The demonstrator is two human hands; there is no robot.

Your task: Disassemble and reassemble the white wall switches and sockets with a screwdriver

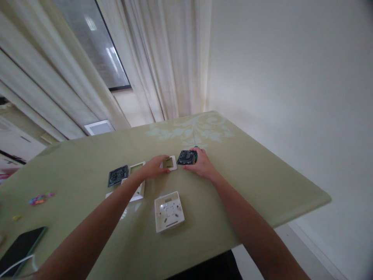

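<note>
My left hand [157,167] pinches a small white square frame [174,163] at its left side, just over the table. Beside it, my right hand [201,165] is closed on a black wall-socket insert [186,157]. A screwdriver [196,156] with a green handle is also in that hand, its thin shaft pointing away from me. Closer to me lies a white square back box [169,212], open side up. Left of my left hand, another black insert [117,175] lies by a white frame [136,167] and a white box [140,193], partly hidden by my forearm.
The table [233,186] has a greenish cover. A dark phone or tablet [21,249] with a white cable [17,264] is at the lower left. Small colourful items [39,200] lie farther up. A wall [291,97] borders the right, curtains [171,58] the back.
</note>
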